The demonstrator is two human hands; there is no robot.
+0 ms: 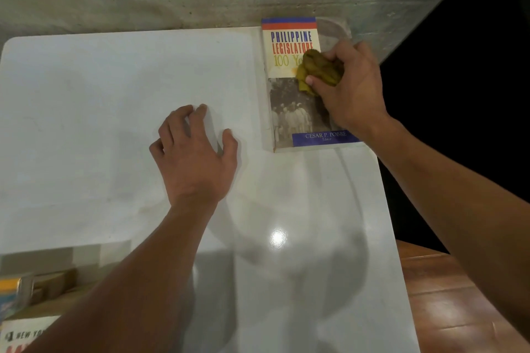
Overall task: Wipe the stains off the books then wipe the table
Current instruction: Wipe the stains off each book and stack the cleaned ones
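Observation:
A book (289, 37) titled "Philippine Legislature 100 Years" lies flat at the far right corner of the white table (86, 123). My right hand (350, 89) grips a bunched yellow-green cloth (318, 70) and presses it on the book's cover, hiding part of the title. My left hand (195, 152) rests on the bare table top to the left of the book, its fingers spread and slightly bent, holding nothing.
A concrete wall runs along the table's far edge. Other books (20, 309) sit stacked at the near left corner, partly out of view. Wooden floor (447, 295) shows past the table's right edge. A bright light reflection glares on the table near me.

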